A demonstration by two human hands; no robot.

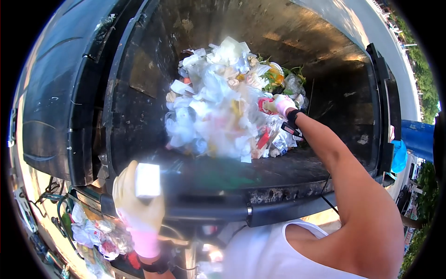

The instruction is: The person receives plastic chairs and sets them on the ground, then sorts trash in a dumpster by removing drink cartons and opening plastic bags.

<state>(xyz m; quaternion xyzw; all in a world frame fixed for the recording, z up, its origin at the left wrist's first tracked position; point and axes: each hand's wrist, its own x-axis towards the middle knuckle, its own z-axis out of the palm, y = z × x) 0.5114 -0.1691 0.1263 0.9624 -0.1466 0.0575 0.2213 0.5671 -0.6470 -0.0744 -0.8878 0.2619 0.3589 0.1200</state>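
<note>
My left hand, in a pale glove with a pink cuff, is closed around a small white box at the front rim of a dark bin. Deep inside the bin, my right hand, gloved the same way, has its fingers closed on a red plastic wrapper. Around that hand lies a heap of waste made of white tissues, thin plastic bags and paper scraps. Green leaves and an orange-yellow piece of waste show beyond the right hand. The heap's near part is hazy.
The dark bin's front rim runs between my body and the heap. A second dark bin stands close on the left. At lower left, bags of plastic waste sit by a metal frame. A blue bin stands at right.
</note>
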